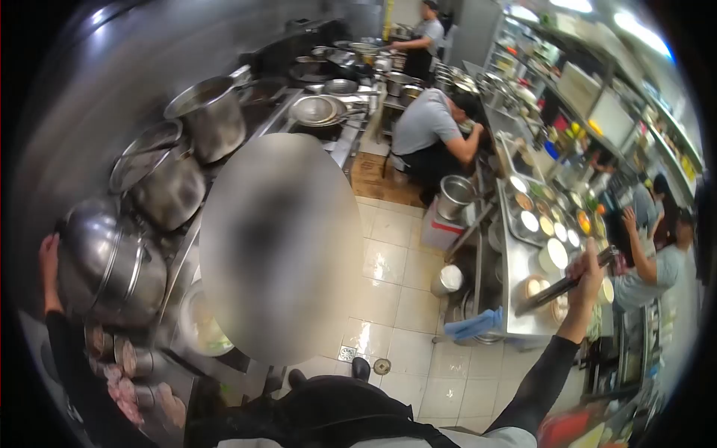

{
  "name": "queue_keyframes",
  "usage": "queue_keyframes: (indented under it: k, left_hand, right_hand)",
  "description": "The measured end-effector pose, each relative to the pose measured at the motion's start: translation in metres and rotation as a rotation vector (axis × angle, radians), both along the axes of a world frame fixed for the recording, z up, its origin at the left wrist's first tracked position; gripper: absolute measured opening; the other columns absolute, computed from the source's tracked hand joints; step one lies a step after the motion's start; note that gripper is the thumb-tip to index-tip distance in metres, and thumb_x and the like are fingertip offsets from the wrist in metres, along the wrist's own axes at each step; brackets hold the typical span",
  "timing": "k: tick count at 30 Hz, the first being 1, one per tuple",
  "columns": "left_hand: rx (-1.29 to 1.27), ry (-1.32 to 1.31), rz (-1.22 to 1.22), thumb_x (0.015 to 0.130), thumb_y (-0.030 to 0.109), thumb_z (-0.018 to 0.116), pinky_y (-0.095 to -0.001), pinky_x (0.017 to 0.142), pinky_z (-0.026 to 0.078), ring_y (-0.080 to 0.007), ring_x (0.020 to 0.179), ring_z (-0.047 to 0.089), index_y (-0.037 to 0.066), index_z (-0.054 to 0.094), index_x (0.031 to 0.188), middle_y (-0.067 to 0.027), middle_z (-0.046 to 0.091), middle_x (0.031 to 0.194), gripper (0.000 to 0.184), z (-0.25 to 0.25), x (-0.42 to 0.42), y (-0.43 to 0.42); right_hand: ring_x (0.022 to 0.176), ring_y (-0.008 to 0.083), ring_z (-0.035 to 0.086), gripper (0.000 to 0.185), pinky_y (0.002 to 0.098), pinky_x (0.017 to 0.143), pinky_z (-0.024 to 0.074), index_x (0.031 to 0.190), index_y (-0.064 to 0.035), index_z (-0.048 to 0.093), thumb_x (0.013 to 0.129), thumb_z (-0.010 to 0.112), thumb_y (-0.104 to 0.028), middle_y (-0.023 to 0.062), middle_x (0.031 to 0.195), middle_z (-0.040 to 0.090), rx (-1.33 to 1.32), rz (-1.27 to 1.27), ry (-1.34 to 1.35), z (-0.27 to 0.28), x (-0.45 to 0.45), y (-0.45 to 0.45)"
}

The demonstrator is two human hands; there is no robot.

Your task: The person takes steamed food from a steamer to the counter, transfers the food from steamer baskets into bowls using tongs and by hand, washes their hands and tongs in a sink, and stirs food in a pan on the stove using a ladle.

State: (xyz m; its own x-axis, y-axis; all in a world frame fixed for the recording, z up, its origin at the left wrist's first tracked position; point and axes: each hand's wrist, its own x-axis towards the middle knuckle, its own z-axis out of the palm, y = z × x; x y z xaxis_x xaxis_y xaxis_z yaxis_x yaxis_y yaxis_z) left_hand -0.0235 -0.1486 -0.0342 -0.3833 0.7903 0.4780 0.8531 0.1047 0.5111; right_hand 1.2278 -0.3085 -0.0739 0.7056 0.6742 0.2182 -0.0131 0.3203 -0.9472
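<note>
At the far left, my left hand (49,257) is against the side of a large steel pot with a domed lid (93,224); its fingers are mostly hidden. My right hand (590,280) is raised at the right, closed around a long, dark metal utensil (549,293). Motion blur hides its exact kind. Below that utensil is a steel counter (515,276) with a tray of several small bowls (549,213) and a white container (553,255). A blurred oval patch covers the middle of the view.
Tall steel pots (213,119) stand on the stove at the left, with pans (314,110) farther back. A co-worker (426,134) bends over beside the counter; others (650,276) are at the right and back. Metal cans (153,362) are at lower left. A blue cloth (474,325) hangs from the counter.
</note>
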Motion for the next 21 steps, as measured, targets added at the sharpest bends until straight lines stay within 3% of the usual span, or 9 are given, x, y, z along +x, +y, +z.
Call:
queue_keyframes:
  k: [1, 2, 4, 10, 13, 15, 17, 19, 21]
  left_hand:
    - [-0.027, -0.101, -0.155, 0.097, 0.030, 0.063, -0.0310, 0.094, 0.047, -0.0200, 0.102, 0.064, -0.003, 0.064, 0.123, -0.0122, 0.070, 0.111, 0.042, -0.015, -0.044, 0.023]
    - [0.115, 0.140, 0.005, 0.095, 0.031, 0.065, -0.0327, 0.096, 0.048, -0.0256, 0.109, 0.065, -0.003, 0.063, 0.125, -0.0169, 0.069, 0.119, 0.045, 0.018, 0.103, -0.018]
    - [0.039, 0.364, 0.271, 0.091, 0.042, 0.067, -0.0364, 0.101, 0.046, -0.0346, 0.123, 0.058, 0.005, 0.063, 0.129, -0.0215, 0.063, 0.127, 0.053, 0.028, 0.118, -0.005]
    - [-0.147, 0.342, 0.158, 0.086, 0.056, 0.065, -0.0398, 0.101, 0.046, -0.0331, 0.119, 0.061, 0.010, 0.067, 0.126, -0.0156, 0.065, 0.128, 0.061, 0.020, 0.031, 0.041]
    - [-0.137, 0.331, 0.086, 0.088, 0.041, 0.066, -0.0405, 0.097, 0.048, -0.0331, 0.113, 0.063, 0.010, 0.069, 0.123, -0.0158, 0.067, 0.123, 0.047, 0.033, 0.047, 0.021]
    - [-0.053, 0.349, 0.119, 0.083, 0.040, 0.063, -0.0456, 0.097, 0.048, -0.0397, 0.112, 0.061, 0.012, 0.072, 0.115, -0.0197, 0.067, 0.119, 0.044, 0.033, 0.054, 0.018]
    - [0.007, 0.387, 0.155, 0.084, 0.038, 0.062, -0.0454, 0.098, 0.048, -0.0394, 0.111, 0.062, 0.011, 0.072, 0.115, -0.0196, 0.067, 0.119, 0.043, 0.034, 0.033, 0.015]
    - [0.112, 0.304, 0.167, 0.084, 0.039, 0.061, -0.0458, 0.098, 0.048, -0.0401, 0.111, 0.062, 0.012, 0.073, 0.114, -0.0195, 0.067, 0.118, 0.042, 0.047, 0.017, 0.009]
    - [0.249, 0.142, 0.014, 0.084, 0.035, 0.066, -0.0400, 0.089, 0.053, -0.0310, 0.099, 0.069, 0.008, 0.072, 0.112, -0.0165, 0.072, 0.109, 0.040, 0.048, -0.053, 0.018]
  right_hand:
    - [0.045, 0.0065, 0.035, 0.033, 0.0251, 0.046, 0.0308, 0.073, -0.0167, 0.046, 0.100, 0.062, -0.028, -0.0064, 0.055, 0.034, -0.035, 0.082, 0.070, 0.005, -0.026, 0.013]
    - [0.043, 0.0066, 0.031, 0.033, 0.0252, 0.045, 0.0294, 0.073, -0.0170, 0.045, 0.100, 0.060, -0.027, -0.0067, 0.053, 0.032, -0.019, 0.160, 0.005, -0.002, -0.058, 0.044]
    - [0.053, 0.0074, 0.037, 0.027, 0.0244, 0.052, 0.0337, 0.079, -0.0164, 0.049, 0.102, 0.056, -0.028, -0.0059, 0.062, 0.038, 0.032, 0.354, 0.001, 0.007, -0.107, 0.076]
    - [0.087, 0.0204, 0.054, 0.031, 0.0359, 0.090, 0.0472, 0.094, -0.0020, 0.054, 0.103, 0.054, -0.032, 0.0065, 0.086, 0.054, 0.264, 0.981, 0.325, 0.069, -0.327, 0.204]
    - [0.100, 0.0279, 0.060, 0.032, 0.0443, 0.104, 0.0471, 0.098, 0.0011, 0.057, 0.103, 0.055, -0.030, 0.0114, 0.091, 0.059, 0.306, 1.197, 0.424, 0.093, -0.462, 0.275]
    - [0.083, 0.0253, 0.059, 0.032, 0.0437, 0.089, 0.0524, 0.089, -0.0024, 0.055, 0.102, 0.056, -0.032, 0.0099, 0.081, 0.057, 0.220, 0.939, 0.493, 0.109, -0.583, 0.284]
    - [0.068, 0.0210, 0.051, 0.037, 0.0394, 0.073, 0.0508, 0.078, -0.0064, 0.047, 0.101, 0.057, -0.034, 0.0063, 0.070, 0.048, 0.283, 1.388, 0.736, 0.084, -0.631, 0.372]
    - [0.059, 0.0181, 0.041, 0.042, 0.0360, 0.063, 0.0451, 0.074, -0.0090, 0.039, 0.101, 0.057, -0.036, 0.0030, 0.064, 0.040, 0.169, 0.871, 0.748, 0.094, -0.731, 0.351]
    - [0.058, 0.0183, 0.041, 0.041, 0.0362, 0.063, 0.0451, 0.075, -0.0091, 0.040, 0.101, 0.055, -0.036, 0.0028, 0.064, 0.039, 0.170, 0.888, 0.738, 0.088, -0.787, 0.335]
